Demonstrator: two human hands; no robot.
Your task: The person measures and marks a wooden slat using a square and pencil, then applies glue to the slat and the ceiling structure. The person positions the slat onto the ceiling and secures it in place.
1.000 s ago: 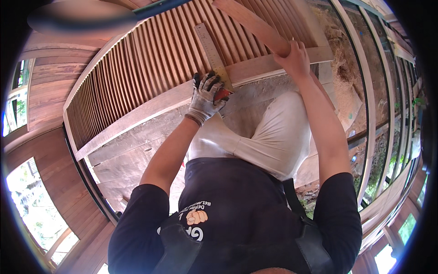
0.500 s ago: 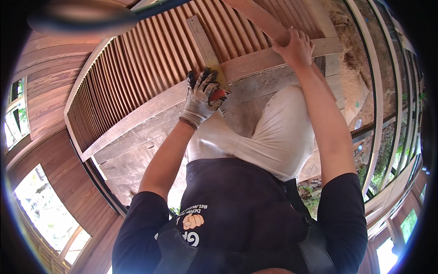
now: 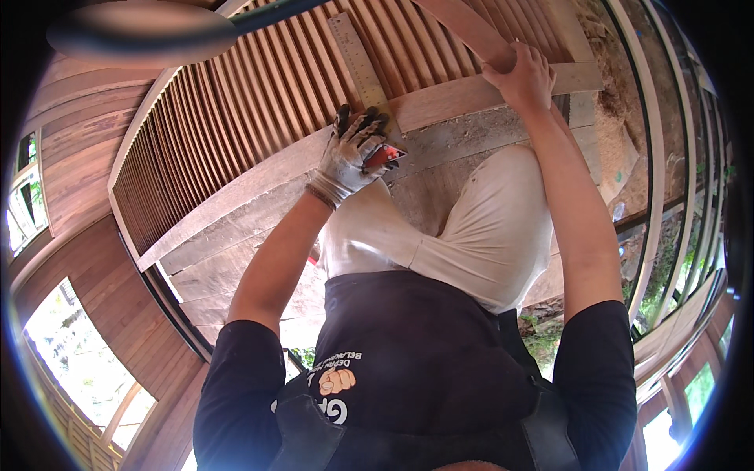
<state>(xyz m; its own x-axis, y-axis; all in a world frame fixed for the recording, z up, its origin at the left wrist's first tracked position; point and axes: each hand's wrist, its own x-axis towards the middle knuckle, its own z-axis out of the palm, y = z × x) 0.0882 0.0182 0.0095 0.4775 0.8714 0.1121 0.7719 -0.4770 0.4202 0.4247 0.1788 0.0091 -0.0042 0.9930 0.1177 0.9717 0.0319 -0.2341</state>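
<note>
Head view, gloved left hand [image 3: 355, 157] on metal square [image 3: 363, 67], right hand [image 3: 522, 78] gripping slat [image 3: 463, 27]

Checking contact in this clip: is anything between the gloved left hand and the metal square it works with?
Nothing visible. The gloved left hand lies directly on the metal square, pressing it against the wooden board; the bare right hand grips a slat further along.

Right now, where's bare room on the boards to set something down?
Bare floorboards lie left of the left hand, below the slatted panel. It is crowded where the metal ruler, the cross plank and the right hand meet.
</note>
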